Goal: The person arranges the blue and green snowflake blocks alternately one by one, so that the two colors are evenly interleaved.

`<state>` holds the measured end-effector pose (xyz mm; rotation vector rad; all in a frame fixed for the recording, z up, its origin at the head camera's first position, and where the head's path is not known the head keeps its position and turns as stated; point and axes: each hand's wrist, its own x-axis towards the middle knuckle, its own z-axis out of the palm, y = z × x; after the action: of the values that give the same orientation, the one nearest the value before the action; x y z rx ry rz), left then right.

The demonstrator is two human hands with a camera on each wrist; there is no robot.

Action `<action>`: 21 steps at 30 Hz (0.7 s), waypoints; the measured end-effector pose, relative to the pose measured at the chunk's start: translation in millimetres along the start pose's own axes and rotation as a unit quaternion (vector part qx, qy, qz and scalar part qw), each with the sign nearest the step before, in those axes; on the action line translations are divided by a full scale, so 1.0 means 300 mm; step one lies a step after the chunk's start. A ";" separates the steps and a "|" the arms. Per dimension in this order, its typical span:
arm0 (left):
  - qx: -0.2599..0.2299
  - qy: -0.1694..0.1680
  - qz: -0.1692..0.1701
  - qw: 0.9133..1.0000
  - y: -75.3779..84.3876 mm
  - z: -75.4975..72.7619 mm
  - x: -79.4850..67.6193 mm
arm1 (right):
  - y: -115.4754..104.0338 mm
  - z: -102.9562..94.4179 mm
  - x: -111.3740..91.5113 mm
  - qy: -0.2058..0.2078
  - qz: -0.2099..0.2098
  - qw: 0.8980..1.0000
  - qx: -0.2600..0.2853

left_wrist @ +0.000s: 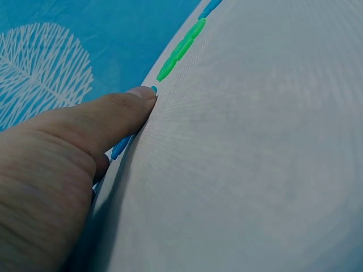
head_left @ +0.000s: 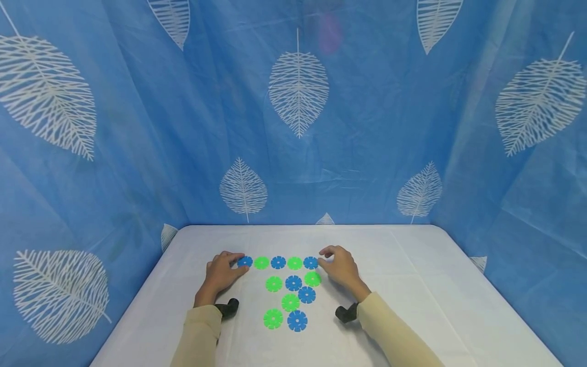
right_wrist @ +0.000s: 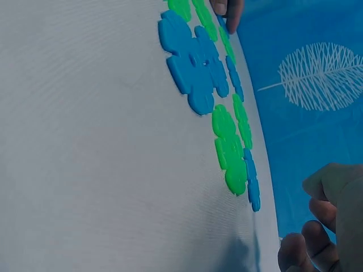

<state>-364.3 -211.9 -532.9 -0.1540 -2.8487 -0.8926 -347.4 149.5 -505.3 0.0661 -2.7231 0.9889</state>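
Blue and green notched snowflake building discs lie flat on the white table. The far row alternates blue and green. At its left end, my left hand point(head_left: 222, 272) has thumb and index finger on opposite edges of a blue disc point(head_left: 245, 261). Seen from the left wrist, the thumb point(left_wrist: 122, 110) covers most of that disc. Beside the row's right end hovers my right hand point(head_left: 341, 266), thumb and index finger apart with nothing between them. The nearest piece to it is another blue disc point(head_left: 310, 263); the right wrist view shows a gap between them.
Nearer me lie more loose discs, including a green disc point(head_left: 273, 318) and a blue disc point(head_left: 297, 321). Dark wrist-worn devices point(head_left: 347, 312) sit at both sleeves. Blue leaf-patterned curtains point(head_left: 367, 127) enclose the white table point(head_left: 403, 285) at the back and sides.
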 end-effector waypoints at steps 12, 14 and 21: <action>0.003 0.000 -0.002 1.000 -0.004 0.000 0.006 | 0.003 0.002 -0.064 -0.017 -0.019 0.999 0.033; 0.003 0.000 0.002 1.000 -0.002 -0.001 0.004 | 0.006 0.001 -0.075 -0.025 -0.022 0.999 0.039; 0.004 0.002 0.000 1.000 0.004 -0.006 0.001 | 0.019 0.003 -0.101 -0.044 -0.044 0.997 0.050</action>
<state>-364.1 -211.9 -530.8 -0.1510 -2.8477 -0.8809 -318.9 152.3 -516.9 0.2504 -2.7223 1.1205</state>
